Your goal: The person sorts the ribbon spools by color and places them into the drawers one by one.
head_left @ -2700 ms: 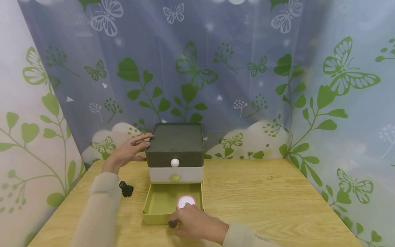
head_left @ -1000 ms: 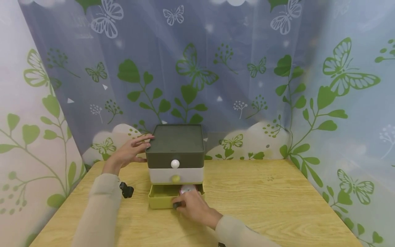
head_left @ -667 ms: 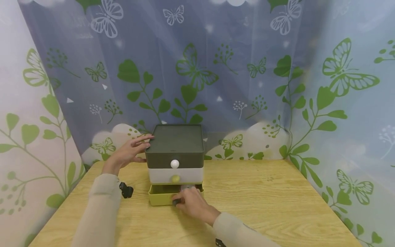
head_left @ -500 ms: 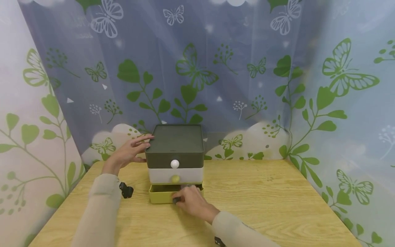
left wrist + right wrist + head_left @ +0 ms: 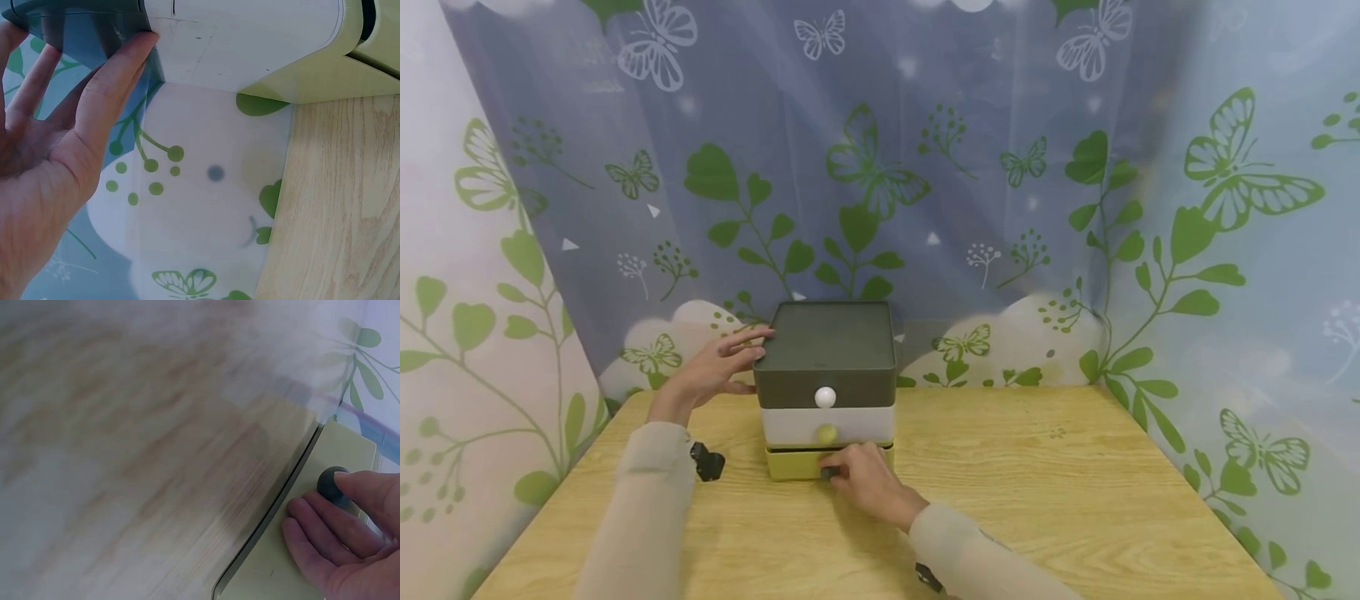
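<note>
A small drawer unit [image 5: 833,337] with a dark grey top tier, a white middle and a yellow-green bottom drawer [image 5: 793,467] stands on the table. That bottom drawer sits almost fully in, with a thin dark gap along its upper edge. My right hand [image 5: 871,485] pinches the drawer's dark round knob [image 5: 331,481] between thumb and fingers. Against the left side of the grey top tier, my left hand [image 5: 711,375] rests with fingers extended; in the left wrist view its fingertips [image 5: 147,40] touch the grey edge. The drawer's inside is hidden.
The wooden table [image 5: 1037,483] extends on both sides of the unit. Behind it hangs a blue curtain [image 5: 970,192] printed with leaves and butterflies. A white knob [image 5: 825,397] and a yellow-green knob [image 5: 827,433] stick out from the upper drawers.
My right hand has pushed the bottom drawer inward from well pulled out to nearly flush. The round pink-rimmed white object seen inside it earlier is now out of sight. My left hand stays put.
</note>
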Tool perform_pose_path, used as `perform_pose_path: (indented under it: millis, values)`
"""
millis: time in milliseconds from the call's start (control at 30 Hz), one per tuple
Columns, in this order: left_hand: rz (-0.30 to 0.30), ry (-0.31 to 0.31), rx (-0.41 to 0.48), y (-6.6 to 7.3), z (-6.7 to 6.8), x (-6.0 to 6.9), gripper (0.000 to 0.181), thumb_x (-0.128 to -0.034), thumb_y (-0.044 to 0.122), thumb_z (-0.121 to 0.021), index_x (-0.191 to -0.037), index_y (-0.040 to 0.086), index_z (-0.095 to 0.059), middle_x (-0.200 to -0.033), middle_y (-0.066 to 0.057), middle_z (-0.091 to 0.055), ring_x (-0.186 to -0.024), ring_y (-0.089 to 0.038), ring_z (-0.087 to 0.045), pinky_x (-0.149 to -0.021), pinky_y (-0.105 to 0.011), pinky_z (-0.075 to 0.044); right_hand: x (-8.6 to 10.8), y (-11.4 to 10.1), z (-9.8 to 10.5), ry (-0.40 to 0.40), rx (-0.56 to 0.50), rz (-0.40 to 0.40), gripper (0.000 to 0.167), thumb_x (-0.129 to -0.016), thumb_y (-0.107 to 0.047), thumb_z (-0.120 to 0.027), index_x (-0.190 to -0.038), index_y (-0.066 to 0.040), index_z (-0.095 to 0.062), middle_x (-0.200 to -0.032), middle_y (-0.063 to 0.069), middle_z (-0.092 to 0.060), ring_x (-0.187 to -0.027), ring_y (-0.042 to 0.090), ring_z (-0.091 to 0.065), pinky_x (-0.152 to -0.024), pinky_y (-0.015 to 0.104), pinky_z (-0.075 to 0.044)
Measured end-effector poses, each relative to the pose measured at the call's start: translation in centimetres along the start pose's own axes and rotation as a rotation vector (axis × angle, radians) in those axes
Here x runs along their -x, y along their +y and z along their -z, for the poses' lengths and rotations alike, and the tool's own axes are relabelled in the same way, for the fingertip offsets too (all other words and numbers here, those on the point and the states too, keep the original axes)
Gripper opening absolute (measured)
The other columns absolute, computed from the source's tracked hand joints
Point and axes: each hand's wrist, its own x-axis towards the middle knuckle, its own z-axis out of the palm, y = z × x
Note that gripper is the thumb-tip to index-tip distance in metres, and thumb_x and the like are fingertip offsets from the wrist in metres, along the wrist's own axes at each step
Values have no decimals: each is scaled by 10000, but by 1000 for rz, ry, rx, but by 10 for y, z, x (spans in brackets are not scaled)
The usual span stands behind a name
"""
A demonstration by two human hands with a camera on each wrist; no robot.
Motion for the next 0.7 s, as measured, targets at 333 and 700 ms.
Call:
perform_pose_path:
  millis: [333, 700]
  values:
    - [6, 2, 4, 0, 1, 1, 614, -1096, 364, -509, -1642, 191, -290, -1735, -191, -86, -1568, -538, -76, -1047, -581, -548, -5, 3, -3, 19, -9, 2, 272, -870, 32, -733, -1097, -88, -820, -906, 51, -798, -624, -12, -471, -506, 116, -411]
    - [-2, 7, -1, 0, 2, 3, 612, -1097, 362, -508, -1642, 187, -290, -1735, -196, -82, -1565, -542, -81, -1057, -605, -533, -8, 4, -5, 13, -19, 16, 278, -885, 24, -729, -1134, -71, -805, -913, 62, -800, -624, 15, -500, -534, 126, -439]
